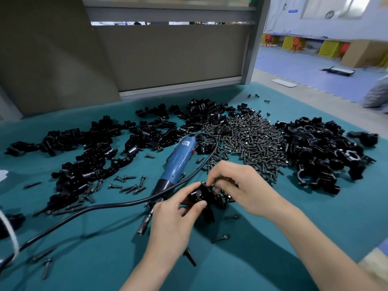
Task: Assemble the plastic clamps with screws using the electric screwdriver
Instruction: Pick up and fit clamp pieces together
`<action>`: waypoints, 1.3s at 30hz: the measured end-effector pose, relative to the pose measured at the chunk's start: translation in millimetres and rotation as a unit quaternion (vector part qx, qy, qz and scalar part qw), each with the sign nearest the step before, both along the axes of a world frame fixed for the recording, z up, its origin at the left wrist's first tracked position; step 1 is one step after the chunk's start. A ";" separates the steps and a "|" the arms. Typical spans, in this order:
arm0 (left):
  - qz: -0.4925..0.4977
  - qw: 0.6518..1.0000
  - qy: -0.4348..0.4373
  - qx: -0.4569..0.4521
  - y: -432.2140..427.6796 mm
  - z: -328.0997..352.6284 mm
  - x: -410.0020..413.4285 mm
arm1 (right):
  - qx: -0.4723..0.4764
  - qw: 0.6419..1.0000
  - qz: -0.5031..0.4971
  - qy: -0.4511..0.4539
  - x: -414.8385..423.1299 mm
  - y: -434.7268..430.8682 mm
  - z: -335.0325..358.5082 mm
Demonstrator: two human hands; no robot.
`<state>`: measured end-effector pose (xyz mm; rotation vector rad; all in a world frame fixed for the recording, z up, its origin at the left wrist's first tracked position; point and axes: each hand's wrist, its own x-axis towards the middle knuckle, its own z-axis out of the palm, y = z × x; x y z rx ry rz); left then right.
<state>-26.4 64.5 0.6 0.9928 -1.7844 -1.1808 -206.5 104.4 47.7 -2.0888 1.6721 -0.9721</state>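
Note:
My left hand [174,215] grips a black plastic clamp [201,198] just above the teal table mat, thumb pressed on its front. My right hand [235,181] has its fingers curled over the clamp's top and pinches a screw there; several more screws seem tucked in its palm. The blue electric screwdriver [178,162] lies on the mat to the left of my hands, bit end pointing toward me, its black cable [84,210] looping off to the left. A big heap of dark screws [249,139] lies behind my hands.
Piles of black clamp parts spread across the mat at the left [79,164], back middle [199,114] and right [321,152]. Loose screws [126,185] are scattered near the screwdriver and in front of me. A grey partition [168,55] stands behind the table [315,217].

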 end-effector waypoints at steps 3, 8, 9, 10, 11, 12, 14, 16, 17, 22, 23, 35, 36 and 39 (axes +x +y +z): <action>0.007 1.000 -0.007 -0.005 -1.0 -2.0 0.5 | -0.052 0.996 -0.032 -0.064 -2.1 -0.4 10.2; 0.000 1.000 -0.021 0.003 1.7 -2.4 1.3 | 0.089 0.986 -0.092 0.107 -36.5 -23.1 15.8; -0.002 1.000 -0.023 0.004 1.5 -2.5 1.3 | 0.105 0.978 -0.128 0.127 -50.9 -30.7 16.0; -0.002 1.000 -0.027 0.003 1.6 -2.1 1.8 | 0.095 0.972 -0.174 0.128 -65.3 -39.3 17.2; -0.001 0.999 -0.032 0.005 1.0 -2.4 1.5 | 0.084 0.963 -0.225 0.125 -80.0 -46.9 18.4; 0.001 0.999 -0.033 0.009 0.7 -3.1 1.2 | 0.087 0.950 -0.268 0.131 -93.1 -54.1 17.8; 0.003 0.999 -0.029 0.017 0.8 -4.8 2.1 | 0.139 0.934 -0.289 0.159 -107.8 -66.0 10.0; -0.003 0.999 -0.025 0.023 0.0 -5.3 3.6 | 0.168 0.928 -0.276 0.184 -110.3 -74.0 -0.5; -0.004 0.999 -0.021 0.026 -1.0 -5.8 4.1 | 0.169 0.928 -0.278 0.184 -107.9 -76.4 -3.8; -0.009 0.999 -0.029 0.023 -0.2 -2.5 3.3 | 0.158 0.914 -0.329 0.179 -94.7 -84.0 -12.0; -0.010 0.999 -0.029 0.022 0.0 -2.2 3.5 | 0.151 0.910 -0.336 0.189 -90.8 -85.8 -15.1; -0.001 0.999 -0.047 0.013 -3.3 -10.0 4.1 | 0.101 0.981 -0.153 -0.065 -34.6 -45.8 11.9; -0.001 0.999 -0.048 0.007 -3.5 -9.6 3.9 | 0.114 0.985 -0.110 -0.065 -25.8 -38.9 14.5; 0.001 0.999 -0.039 -0.011 -4.1 -7.1 2.1 | 0.120 0.990 -0.058 -0.042 -9.2 -27.5 17.9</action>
